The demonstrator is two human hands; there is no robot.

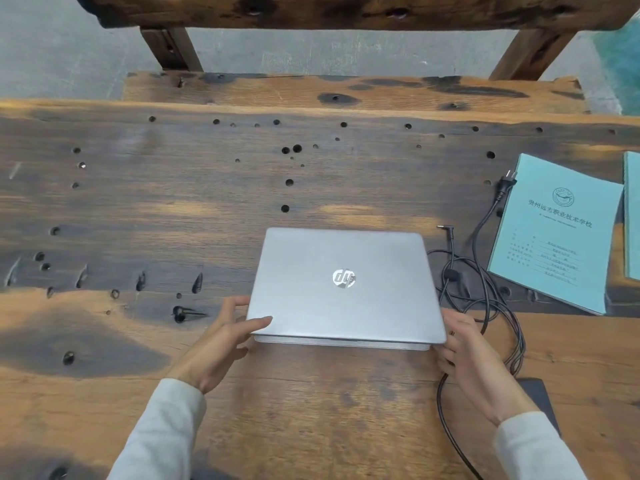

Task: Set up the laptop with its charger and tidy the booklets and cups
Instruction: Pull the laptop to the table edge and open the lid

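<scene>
A closed silver laptop [346,285] lies flat on the wooden table [173,202], its logo facing me. My left hand [221,341] grips its near left corner, thumb on the lid and fingers under the edge. At the near right corner my right hand [467,355] rests against the edge. A black charger cable [485,292] lies tangled to the right of the laptop, its barrel plug [445,228] and wall plug [505,183] both loose on the table. A light-blue booklet [557,233] lies further right, with the edge of a second booklet [632,216] beside it. No cups are in view.
A dark flat object [540,400], perhaps the charger brick, lies partly behind my right forearm. A rough wooden bench [346,91] stands behind the table, its backrest [311,8] across the top. The tabletop has many small holes and dark patches.
</scene>
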